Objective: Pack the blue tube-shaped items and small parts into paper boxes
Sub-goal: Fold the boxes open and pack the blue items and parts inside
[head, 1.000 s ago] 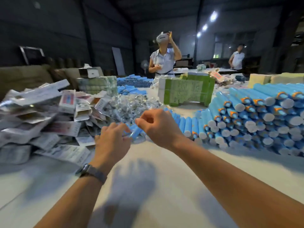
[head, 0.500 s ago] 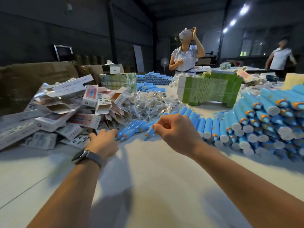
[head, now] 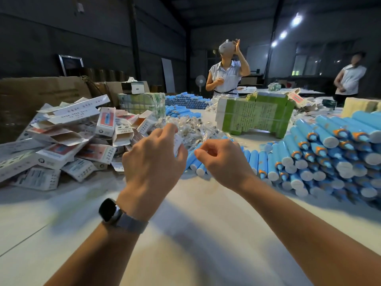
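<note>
White and smooth, the long work table (head: 206,234) is carrying everything. The left hand (head: 152,162), with a dark wristwatch (head: 112,211) on its wrist, is hovering above the table's middle with its fingers curled, pinching a small white paper box (head: 177,144) between thumb and fingertips; most of the box is lying hidden behind the hand. The right hand (head: 223,159) is hanging just beside it, fingers curled inward and thumb meeting the forefinger; whether it is pinching anything cannot be told.

Beyond both hands a short row of blue plastic tubes with white caps (head: 257,162) is lying side by side, and a large stacked heap of the same blue tubes (head: 334,149) is filling the table's right edge. A jumbled pile of flat and opened white printed paper boxes (head: 68,139) is sitting toward the left edge. Between the piles, behind the left hand, a mound of small parts in clear plastic bags (head: 193,129) is resting. A green printed carton bundle (head: 255,116) is standing farther back.

A person wearing a headset (head: 226,75) is standing at the far edge.
</note>
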Demonstrator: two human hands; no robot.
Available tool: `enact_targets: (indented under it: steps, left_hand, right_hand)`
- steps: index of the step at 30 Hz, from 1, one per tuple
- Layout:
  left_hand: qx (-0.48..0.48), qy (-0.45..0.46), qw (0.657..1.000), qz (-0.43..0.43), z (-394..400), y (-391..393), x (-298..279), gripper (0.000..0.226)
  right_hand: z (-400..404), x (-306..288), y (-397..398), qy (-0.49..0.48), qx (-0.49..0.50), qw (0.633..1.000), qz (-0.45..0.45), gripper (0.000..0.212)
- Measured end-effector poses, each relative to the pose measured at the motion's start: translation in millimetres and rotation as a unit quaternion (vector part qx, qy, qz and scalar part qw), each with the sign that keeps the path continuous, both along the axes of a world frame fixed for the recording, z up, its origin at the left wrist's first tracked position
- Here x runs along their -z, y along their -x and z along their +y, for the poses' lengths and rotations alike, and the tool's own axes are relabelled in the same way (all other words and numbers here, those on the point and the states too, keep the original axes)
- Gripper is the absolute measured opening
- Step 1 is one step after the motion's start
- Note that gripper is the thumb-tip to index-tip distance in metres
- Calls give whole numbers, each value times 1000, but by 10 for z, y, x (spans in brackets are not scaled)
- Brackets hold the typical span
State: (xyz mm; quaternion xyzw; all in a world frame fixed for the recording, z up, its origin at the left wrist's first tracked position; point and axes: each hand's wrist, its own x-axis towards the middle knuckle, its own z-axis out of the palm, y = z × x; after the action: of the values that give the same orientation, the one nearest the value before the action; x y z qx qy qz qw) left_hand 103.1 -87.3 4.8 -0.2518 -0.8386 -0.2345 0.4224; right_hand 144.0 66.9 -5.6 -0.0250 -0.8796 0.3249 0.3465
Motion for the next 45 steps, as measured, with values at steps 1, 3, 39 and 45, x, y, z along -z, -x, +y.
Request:
enact_targets:
  steps: [1, 3, 39, 45]
  left_hand:
    - [18, -16, 999, 31, 12, -42, -17, 30]
    - [46, -37, 996, 71, 12, -75, -38, 30]
    - [10, 183, 914, -362, 35, 584, 556, 34]
    - [88, 102, 956, -260, 234, 665, 723, 29]
  right_hand:
    - [14, -17, -1, 7, 6, 1000, 4, 24]
    - [37, -48, -5, 25, 12, 1000, 11, 21]
    - [176, 34, 43, 37, 43, 998, -28, 14]
    - [183, 120, 83, 26, 23, 996, -88, 13]
